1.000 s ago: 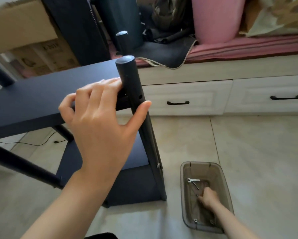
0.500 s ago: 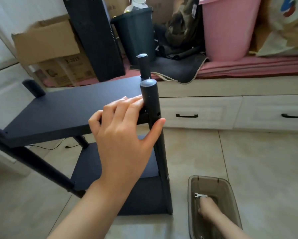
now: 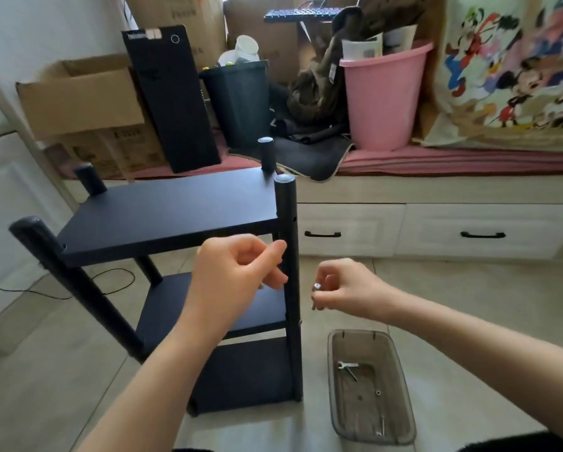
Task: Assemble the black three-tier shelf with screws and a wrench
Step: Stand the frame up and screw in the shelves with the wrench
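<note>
The black three-tier shelf (image 3: pixel 162 210) stands on the floor, its front right post (image 3: pixel 289 256) upright with small holes in its side. My left hand (image 3: pixel 237 272) hovers just left of that post with fingers curled, holding nothing that I can see. My right hand (image 3: pixel 342 285) is raised to the right of the post and pinches a small silver screw (image 3: pixel 316 286). A silver wrench (image 3: pixel 348 367) lies in the clear brown tray (image 3: pixel 404 402) on the floor.
The tray also holds a few loose small metal parts. White drawers (image 3: pixel 436 233) run along the back under a pink-cushioned bench with a pink bucket (image 3: pixel 384 99), a dark bin (image 3: pixel 237 102) and cardboard boxes (image 3: pixel 84 99). A cable (image 3: pixel 61 295) lies on the floor at left.
My left hand has let go of the top board and post and dropped lower. My right hand has come up out of the tray with a screw. The view has tilted upward.
</note>
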`<state>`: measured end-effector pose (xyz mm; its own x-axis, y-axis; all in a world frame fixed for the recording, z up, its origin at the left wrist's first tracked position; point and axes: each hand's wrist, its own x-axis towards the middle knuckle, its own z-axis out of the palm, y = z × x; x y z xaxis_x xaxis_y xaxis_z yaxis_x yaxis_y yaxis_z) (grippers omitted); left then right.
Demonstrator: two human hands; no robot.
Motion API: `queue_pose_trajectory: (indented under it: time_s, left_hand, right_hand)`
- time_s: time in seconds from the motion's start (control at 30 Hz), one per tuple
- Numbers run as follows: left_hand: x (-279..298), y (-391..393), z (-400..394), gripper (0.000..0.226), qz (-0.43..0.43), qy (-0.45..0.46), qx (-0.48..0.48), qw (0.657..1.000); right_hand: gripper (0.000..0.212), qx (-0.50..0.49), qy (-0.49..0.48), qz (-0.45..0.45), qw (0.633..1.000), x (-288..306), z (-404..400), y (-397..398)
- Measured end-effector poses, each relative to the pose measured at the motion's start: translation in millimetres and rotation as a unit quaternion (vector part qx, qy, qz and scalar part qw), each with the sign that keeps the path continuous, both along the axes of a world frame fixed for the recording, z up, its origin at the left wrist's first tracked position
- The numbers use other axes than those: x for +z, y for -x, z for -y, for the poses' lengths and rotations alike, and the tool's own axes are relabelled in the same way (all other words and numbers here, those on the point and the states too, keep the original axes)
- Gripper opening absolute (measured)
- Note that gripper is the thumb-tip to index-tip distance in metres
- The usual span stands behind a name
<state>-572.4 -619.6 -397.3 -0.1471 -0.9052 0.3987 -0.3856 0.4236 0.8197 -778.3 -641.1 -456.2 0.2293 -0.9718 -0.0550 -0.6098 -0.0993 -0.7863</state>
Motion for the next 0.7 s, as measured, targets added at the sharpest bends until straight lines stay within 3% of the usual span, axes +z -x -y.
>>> queue_pose_trajectory:
  time_s: [0.1,0.17,0.27,0.4,0.7]
  left_hand:
    - [-12.4,-7.8,11.3,0.015,-0.062,-0.215,0.001,0.975]
    - [-21.7,-8.6,16.8,0.016,-0.165,-0.255,0.004,0.953]
    - [-25.2,0.9,20.9,0.038,-0.296,-0.233,-0.023,0.926]
    - [-24.7,20.0,23.7,0.048,-0.377,-0.199,-0.060,0.903]
    - [-31.0,34.3,32.0,0.053,-0.356,-0.153,0.016,0.922]
  right_hand:
    - [0.008,-0.043,0.068,0.171,0.982,41.9,-20.5,1.1]
    - [0.007,-0.062,0.101,0.231,0.966,57.4,-30.1,-2.3]
    - [0.010,-0.089,0.136,0.276,0.947,71.4,-31.5,-10.6]
    - [0.009,-0.115,0.168,0.302,0.931,75.3,-24.8,-14.5]
    - [0.006,-0.125,0.204,0.263,0.935,63.9,-11.5,-15.5]
